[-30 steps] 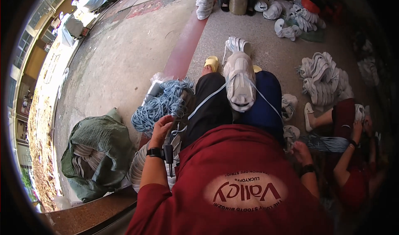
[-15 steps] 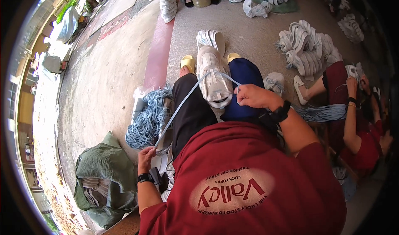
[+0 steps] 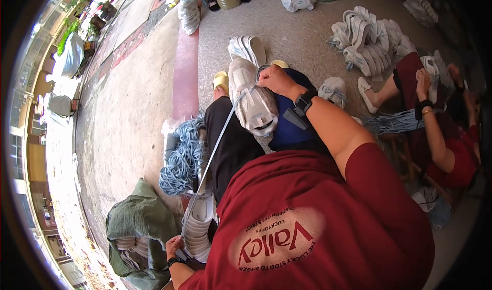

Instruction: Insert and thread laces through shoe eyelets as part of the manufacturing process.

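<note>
green sack (image 3: 136, 223): lower left on the floor, soft olive-green bag, mouth open, pale shoes showing inside.
clear bag (image 3: 189, 11): top, beside the red strip, see-through plastic, upright, stuffed with pale shoes.
white bundle (image 3: 69, 54): far left edge, a white wrapped sack, blurred.
shirt print (image 3: 277, 239): pale oval patch with red lettering on the red shirt front, bottom centre.
screens: none in view.

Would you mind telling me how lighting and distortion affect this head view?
Head view: strong fisheye bending and a black rim; sunlit ground at left glares, while the white shoe under the right hand is sharp and evenly lit; the left hand sits in dimmer shade.
</note>
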A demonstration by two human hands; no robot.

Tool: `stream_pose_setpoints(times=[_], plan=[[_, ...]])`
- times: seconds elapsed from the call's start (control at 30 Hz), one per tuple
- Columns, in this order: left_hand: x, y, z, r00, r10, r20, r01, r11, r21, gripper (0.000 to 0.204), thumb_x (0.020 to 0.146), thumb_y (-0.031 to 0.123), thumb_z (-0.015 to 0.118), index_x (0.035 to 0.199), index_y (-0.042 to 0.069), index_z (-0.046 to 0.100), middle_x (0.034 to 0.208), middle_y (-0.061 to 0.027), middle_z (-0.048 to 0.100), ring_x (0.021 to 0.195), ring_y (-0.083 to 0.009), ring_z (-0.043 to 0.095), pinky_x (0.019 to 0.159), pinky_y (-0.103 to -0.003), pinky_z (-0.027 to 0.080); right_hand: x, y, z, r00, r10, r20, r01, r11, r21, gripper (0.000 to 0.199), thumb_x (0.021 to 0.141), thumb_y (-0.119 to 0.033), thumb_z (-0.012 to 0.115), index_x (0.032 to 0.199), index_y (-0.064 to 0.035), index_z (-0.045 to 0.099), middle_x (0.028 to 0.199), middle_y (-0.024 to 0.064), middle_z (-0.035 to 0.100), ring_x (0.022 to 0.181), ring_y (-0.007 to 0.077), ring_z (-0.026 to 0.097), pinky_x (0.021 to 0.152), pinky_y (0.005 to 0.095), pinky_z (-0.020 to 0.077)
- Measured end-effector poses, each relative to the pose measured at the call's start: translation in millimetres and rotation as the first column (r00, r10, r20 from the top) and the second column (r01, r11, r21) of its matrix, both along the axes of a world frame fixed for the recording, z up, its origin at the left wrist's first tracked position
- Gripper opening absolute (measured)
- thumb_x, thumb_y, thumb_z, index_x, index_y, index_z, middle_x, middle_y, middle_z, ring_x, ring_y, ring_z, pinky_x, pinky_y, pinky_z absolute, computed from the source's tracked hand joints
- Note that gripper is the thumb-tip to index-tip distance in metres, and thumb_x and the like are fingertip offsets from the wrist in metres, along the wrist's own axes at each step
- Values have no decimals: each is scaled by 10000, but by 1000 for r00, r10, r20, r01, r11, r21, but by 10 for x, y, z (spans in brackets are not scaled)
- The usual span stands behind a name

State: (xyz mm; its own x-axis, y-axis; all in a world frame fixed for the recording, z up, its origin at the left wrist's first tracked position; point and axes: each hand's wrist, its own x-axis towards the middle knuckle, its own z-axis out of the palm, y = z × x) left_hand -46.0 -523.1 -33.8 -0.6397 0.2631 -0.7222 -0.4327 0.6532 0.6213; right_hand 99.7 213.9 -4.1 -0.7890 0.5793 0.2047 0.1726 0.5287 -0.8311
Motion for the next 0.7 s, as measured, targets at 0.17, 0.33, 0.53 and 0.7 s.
stream_pose_setpoints(times=[0.17,0.33,0.53,0.7], plan=[[249,-280,-128,997,34,-62,-45,982,-184,189,779,170,701,848,-5,678,677,-9,613,569,-93,543,543,-231,425,-6,-85,51,994,48,-94,-97,754,-649,137,724,-34,677,632,-14,578,561,48,564,544,96,563,497,226,444],[398,-469,-239,990,87,-110,-113,960,-257,185,762,137,708,834,-31,679,680,-51,633,604,-124,584,580,-249,467,-60,-90,81,978,16,-207,-139,791,-596,123,763,-15,634,676,-37,549,633,13,554,570,71,527,554,200,443],[503,-1045,-289,833,-508,-220,261,711,-653,141,679,136,704,714,-1,706,654,-43,668,626,-106,613,600,-265,484,-122,-124,-14,975,-35,-219,-26,962,-272,167,709,-39,659,640,-5,511,572,56,510,563,138,505,549,306,417],[525,-1078,-317,970,-38,-241,-57,925,-376,206,708,212,704,727,6,710,628,-40,654,590,-107,592,578,-279,475,-113,-130,-43,973,-84,-216,61,992,-109,200,704,-75,664,637,0,490,591,118,514,555,225,498,561,335,413]])
